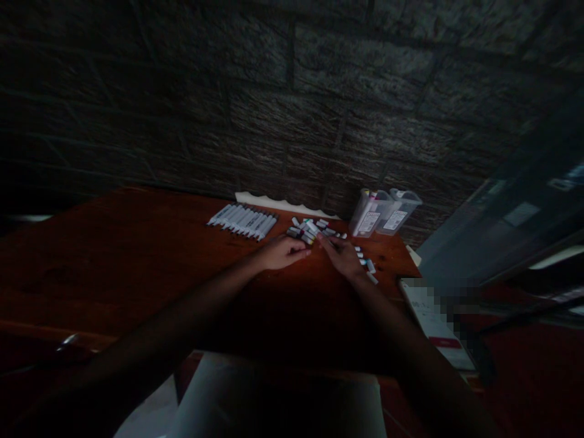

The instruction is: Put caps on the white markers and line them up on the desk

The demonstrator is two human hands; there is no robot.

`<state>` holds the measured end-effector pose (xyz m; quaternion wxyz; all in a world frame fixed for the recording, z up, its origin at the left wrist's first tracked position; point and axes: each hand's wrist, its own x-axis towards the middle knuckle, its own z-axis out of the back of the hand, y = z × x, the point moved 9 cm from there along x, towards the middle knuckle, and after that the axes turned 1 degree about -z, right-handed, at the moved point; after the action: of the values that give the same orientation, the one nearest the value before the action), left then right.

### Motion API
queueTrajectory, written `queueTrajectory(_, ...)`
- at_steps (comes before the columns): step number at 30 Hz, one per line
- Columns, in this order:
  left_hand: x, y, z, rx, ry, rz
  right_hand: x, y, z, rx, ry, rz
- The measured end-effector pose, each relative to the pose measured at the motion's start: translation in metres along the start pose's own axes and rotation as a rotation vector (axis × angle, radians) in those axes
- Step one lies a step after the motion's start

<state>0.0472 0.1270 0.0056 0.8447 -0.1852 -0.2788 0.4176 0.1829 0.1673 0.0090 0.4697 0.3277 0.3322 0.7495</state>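
My right hand [341, 255] is closed on a short white marker cap [312, 227], which sticks out past its thumb and fingers. Just to the left, my left hand [281, 252] rests low over the table with its fingers curled. Whether anything is inside them is hidden. Beyond both hands lies a loose pile of marker caps [298, 233], white and grey with some coloured ends. A row of white markers [244, 220] lies side by side at the left of the pile, their dark tips showing. Several more caps [370, 266] are scattered right of my right hand.
Two clear plastic boxes [366, 218] with labels stand at the back right, one with coloured pieces inside. A white wavy-edged strip [283, 204] lies along the stone wall [274, 121]. A flat printed item [433, 322] is at the right edge of the wooden table [114, 261].
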Motion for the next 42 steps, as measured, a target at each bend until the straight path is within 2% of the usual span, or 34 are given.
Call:
queueTrajectory(10, 0.000, -0.004, 0.003, -0.014, -0.009, 0.005, 0.001, -0.010, 0.001, -0.030, -0.005, -0.083)
queueTrajectory(18, 0.000, 0.001, 0.001, -0.027, -0.007, 0.027, 0.005, -0.008, -0.009, -0.009, 0.060, 0.035)
queueTrajectory(24, 0.001, -0.001, 0.001, -0.020, -0.007, 0.011, 0.004, -0.006, -0.011, -0.005, 0.089, 0.055)
queueTrajectory(30, 0.001, 0.000, 0.000, 0.001, 0.007, 0.023, 0.005, -0.010, -0.010, 0.026, 0.081, 0.005)
queueTrajectory(36, 0.001, 0.001, -0.001, -0.003, 0.007, 0.022, 0.006, -0.009, -0.012, -0.013, 0.099, 0.050)
queueTrajectory(42, 0.001, 0.001, 0.000, -0.020, 0.008, 0.020, 0.005, -0.004, -0.011, 0.071, 0.078, 0.099)
